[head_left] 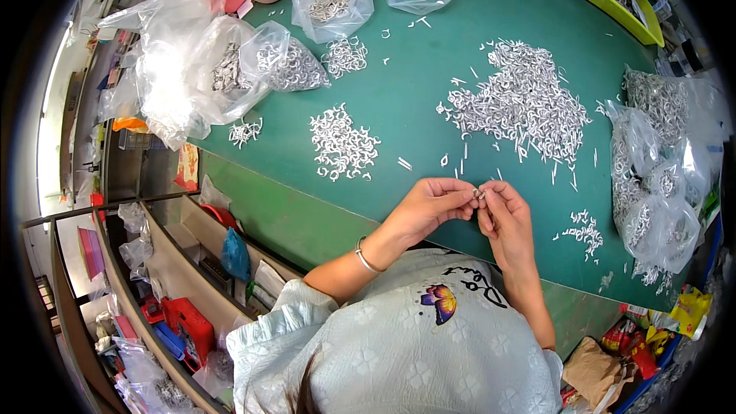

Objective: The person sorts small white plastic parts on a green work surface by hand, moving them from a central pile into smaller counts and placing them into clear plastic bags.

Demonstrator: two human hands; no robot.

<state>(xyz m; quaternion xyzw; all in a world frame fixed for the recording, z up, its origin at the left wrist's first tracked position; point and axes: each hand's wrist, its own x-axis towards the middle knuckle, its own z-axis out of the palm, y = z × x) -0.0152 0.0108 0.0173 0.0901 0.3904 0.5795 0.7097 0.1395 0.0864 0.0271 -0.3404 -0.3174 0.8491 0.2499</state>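
Silvery small metal piece (480,194), mostly hidden, pinched between fingertips of left hand (433,205) and right hand (504,218).

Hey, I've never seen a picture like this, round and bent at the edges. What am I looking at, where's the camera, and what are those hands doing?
There is no machine here. A person wears a wide fisheye camera on the head, looking down, so straight edges curve and the person's own shoulders show at the bottom. The left hand and right hand meet over a green table, pinching a small silvery metal piece between the fingertips. On the table lie heaps of similar small metal pieces: a big pile to the right, a smaller pile to the left. Clear plastic bags hold more of them. A yellow-green bin stands at the far right corner.
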